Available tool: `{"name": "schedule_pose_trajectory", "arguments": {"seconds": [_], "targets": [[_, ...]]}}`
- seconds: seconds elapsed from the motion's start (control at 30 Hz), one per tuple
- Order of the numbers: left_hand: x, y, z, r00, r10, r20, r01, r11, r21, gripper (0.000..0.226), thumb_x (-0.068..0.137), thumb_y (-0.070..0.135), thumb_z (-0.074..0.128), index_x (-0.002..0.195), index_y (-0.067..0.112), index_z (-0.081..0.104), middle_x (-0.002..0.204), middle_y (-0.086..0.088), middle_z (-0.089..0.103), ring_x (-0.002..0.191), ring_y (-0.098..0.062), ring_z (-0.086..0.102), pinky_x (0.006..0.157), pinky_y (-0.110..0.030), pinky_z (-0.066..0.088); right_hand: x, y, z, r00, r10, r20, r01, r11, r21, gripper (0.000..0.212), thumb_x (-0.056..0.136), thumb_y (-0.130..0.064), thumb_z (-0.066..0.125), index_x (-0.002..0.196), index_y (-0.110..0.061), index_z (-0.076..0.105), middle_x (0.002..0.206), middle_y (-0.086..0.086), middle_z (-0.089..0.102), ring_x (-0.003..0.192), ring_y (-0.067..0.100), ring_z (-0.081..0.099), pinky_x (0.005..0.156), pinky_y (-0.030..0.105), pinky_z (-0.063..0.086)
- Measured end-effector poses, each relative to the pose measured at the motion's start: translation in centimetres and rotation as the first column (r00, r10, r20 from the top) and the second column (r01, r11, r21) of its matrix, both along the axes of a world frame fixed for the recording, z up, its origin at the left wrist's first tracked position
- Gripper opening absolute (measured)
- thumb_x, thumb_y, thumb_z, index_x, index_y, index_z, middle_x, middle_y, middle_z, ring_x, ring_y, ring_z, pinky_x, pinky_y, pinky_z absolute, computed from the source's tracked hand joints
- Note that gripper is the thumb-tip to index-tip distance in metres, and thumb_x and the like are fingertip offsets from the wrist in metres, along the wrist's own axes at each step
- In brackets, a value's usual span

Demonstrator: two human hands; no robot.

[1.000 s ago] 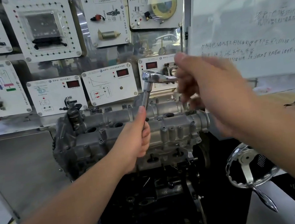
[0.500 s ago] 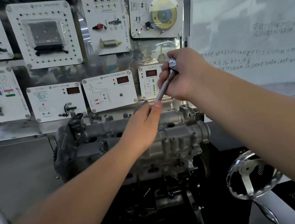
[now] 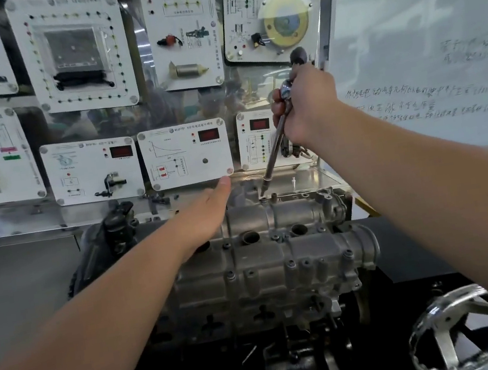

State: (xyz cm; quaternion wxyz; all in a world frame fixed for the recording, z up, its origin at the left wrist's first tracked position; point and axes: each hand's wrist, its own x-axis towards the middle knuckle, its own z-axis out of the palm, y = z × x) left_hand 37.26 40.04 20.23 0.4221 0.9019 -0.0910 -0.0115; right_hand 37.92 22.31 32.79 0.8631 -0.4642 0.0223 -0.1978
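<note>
A grey metal engine cylinder head [image 3: 278, 261] sits on a stand in front of me. My right hand [image 3: 307, 107] grips the head of a ratchet wrench with a long extension bar [image 3: 273, 155]. The bar slants down and left, its tip on a bolt at the far top edge of the engine. My left hand [image 3: 209, 211] lies flat on the engine's top left, fingers straight, a short way left of the bar's tip, holding nothing.
A wall of white training panels [image 3: 185, 155] with red displays stands behind the engine. A whiteboard [image 3: 424, 49] with writing is at the right. A metal handwheel [image 3: 458, 333] sits low at the right. A steel shelf runs behind the engine.
My right hand has lifted and moved the wrench to the right, onto a bolt farther back. My left hand let go of the extension bar and now lies flat on the engine.
</note>
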Motion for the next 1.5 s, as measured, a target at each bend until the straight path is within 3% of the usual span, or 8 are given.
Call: {"name": "schedule_pose_trajectory", "arguments": {"seconds": [0.1,0.2,0.3,0.4,0.6,0.8,1.27,1.5], "targets": [[0.6,0.7,0.4,0.995,0.021,-0.094,-0.023,0.999,-0.022,0.091,0.090,0.086,0.014,0.158,0.030,0.038,0.165,-0.002,0.035,0.153,-0.030,0.028,0.121,-0.055,0.022,1.6,-0.2,-0.4,1.000,0.010,-0.019,-0.010,1.000,-0.022,0.018,0.098,-0.011,0.033,0.088,-0.018,0.047,0.053,0.003,0.051,0.040,0.014,0.045,0.045,0.023,0.035],[1.1,1.1,0.8,0.986,0.030,-0.164,-0.036,0.999,-0.035,0.094,0.085,0.090,0.016,0.152,0.032,0.046,0.162,-0.004,0.039,0.153,-0.032,0.027,0.123,-0.059,0.020,2.6,-0.4,-0.5,0.999,0.018,-0.029,-0.020,0.998,-0.061,0.018,0.099,-0.012,0.032,0.091,-0.017,0.047,0.046,0.002,0.053,0.042,0.013,0.044,0.046,0.023,0.034],[1.3,0.8,0.6,0.989,0.025,-0.147,-0.027,1.000,-0.011,0.101,0.079,0.092,0.015,0.156,0.032,0.041,0.164,-0.002,0.036,0.153,-0.029,0.028,0.121,-0.055,0.021,3.0,-0.5,-0.6,0.997,0.044,-0.069,-0.051,0.993,-0.109,0.017,0.098,-0.013,0.032,0.093,-0.017,0.047,0.045,0.002,0.051,0.043,0.013,0.038,0.048,0.023,0.031],[1.3,0.8,0.4,0.990,0.025,-0.140,-0.023,1.000,0.019,0.120,0.059,0.098,0.016,0.156,0.032,0.040,0.166,-0.001,0.034,0.154,-0.029,0.025,0.121,-0.055,0.020,3.2,-0.5,-0.8,0.996,0.069,-0.062,-0.077,0.989,-0.125,0.017,0.097,-0.014,0.032,0.094,-0.019,0.047,0.045,0.001,0.050,0.041,0.013,0.036,0.049,0.022,0.030],[1.6,1.2,0.2,0.987,-0.002,-0.161,0.004,1.000,0.011,0.123,0.051,0.102,0.017,0.155,0.040,0.039,0.166,0.004,0.032,0.155,-0.027,0.023,0.122,-0.056,0.017,3.1,-0.5,-0.3,0.997,0.069,-0.033,-0.073,0.989,-0.130,0.016,0.100,-0.015,0.033,0.090,-0.017,0.046,0.043,0.001,0.050,0.041,0.014,0.040,0.046,0.023,0.032],[1.5,1.2,0.2,0.987,-0.025,-0.158,0.027,1.000,0.008,0.118,0.054,0.101,0.018,0.155,0.043,0.039,0.167,0.005,0.031,0.156,-0.027,0.022,0.122,-0.057,0.016,2.7,-0.1,-0.3,0.996,0.074,-0.045,-0.082,0.976,-0.203,0.016,0.099,-0.016,0.034,0.086,-0.017,0.043,0.055,0.002,0.050,0.038,0.013,0.038,0.051,0.024,0.034],[1.0,0.9,0.4,0.983,-0.054,-0.174,0.060,0.998,0.031,0.112,0.061,0.098,0.016,0.159,0.045,0.026,0.172,0.007,0.017,0.158,-0.028,0.014,0.122,-0.058,0.014,2.2,0.7,-0.5,0.992,0.118,-0.049,-0.127,0.959,-0.252,0.017,0.101,-0.015,0.034,0.087,-0.016,0.044,0.047,0.000,0.050,0.042,0.013,0.034,0.052,0.027,0.032],[1.0,0.9,0.2,0.987,-0.093,-0.134,0.096,0.995,0.022,0.096,0.076,0.093,0.016,0.160,0.048,0.018,0.173,0.009,0.012,0.159,-0.026,0.011,0.123,-0.055,0.012,2.1,0.7,0.1,0.994,0.107,0.021,-0.099,0.966,-0.240,0.017,0.100,-0.013,0.035,0.085,-0.016,0.044,0.044,-0.001,0.048,0.047,0.013,0.037,0.043,0.022,0.029]]}}
